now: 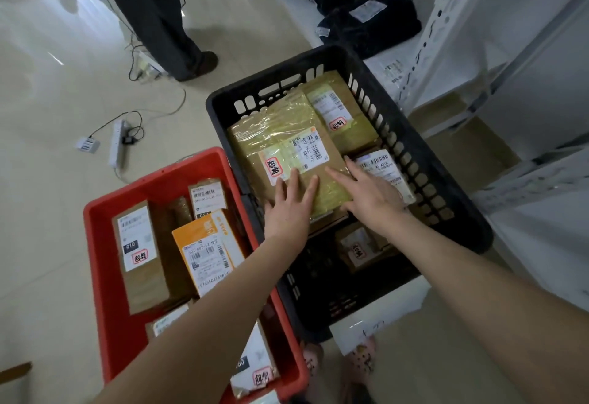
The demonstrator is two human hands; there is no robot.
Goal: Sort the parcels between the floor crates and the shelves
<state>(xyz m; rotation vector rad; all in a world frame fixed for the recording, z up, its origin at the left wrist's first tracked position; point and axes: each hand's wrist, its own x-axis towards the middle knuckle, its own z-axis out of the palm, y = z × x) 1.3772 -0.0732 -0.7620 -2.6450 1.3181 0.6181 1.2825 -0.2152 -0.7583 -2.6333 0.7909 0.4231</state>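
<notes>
A black slotted crate [424, 161] on the floor holds several taped brown parcels. On top lies a flat brown parcel [296, 154] with a white barcode label. My left hand [288, 209] rests on its near edge with fingers straight. My right hand [366, 193] lies flat on its right near corner, fingers spread. Beside it a red crate [102, 244] holds several more parcels, among them an orange-and-white box [207, 250]. White metal shelves [446, 30] stand at the right, with black bagged parcels [369, 17] on a low shelf.
A person's dark trouser legs and shoe [178, 36] stand at the back. A white power strip [116, 145] with cables lies on the tiled floor at the left. A white sheet [376, 317] lies by the black crate's near end, near my slippered feet [360, 359].
</notes>
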